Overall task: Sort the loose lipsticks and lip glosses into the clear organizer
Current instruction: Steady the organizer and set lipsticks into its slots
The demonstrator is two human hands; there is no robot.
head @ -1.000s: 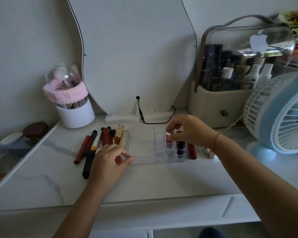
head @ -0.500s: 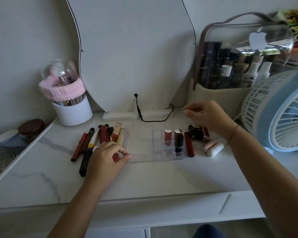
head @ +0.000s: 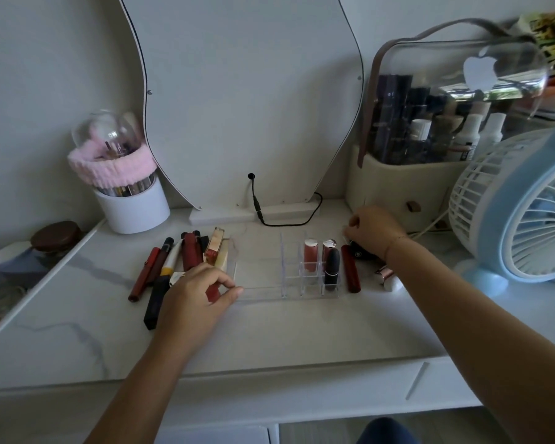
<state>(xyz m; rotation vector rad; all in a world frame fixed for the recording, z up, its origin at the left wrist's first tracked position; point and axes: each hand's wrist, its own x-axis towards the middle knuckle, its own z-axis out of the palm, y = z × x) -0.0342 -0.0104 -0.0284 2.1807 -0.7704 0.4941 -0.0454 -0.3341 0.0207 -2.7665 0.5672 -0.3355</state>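
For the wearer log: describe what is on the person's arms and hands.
Both forearms are bare as far as the view shows, with no sleeves. The right hand has a thin chain bracelet at the wrist. The left hand has no glove or watch; whether it wears a ring is unclear.

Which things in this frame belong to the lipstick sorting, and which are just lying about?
Job: organizer, three lipsticks standing in it, loose tubes left, loose tubes right, left hand, right hand.
Lying about: mirror, fan, cosmetics case, brush cup, cable, jar.
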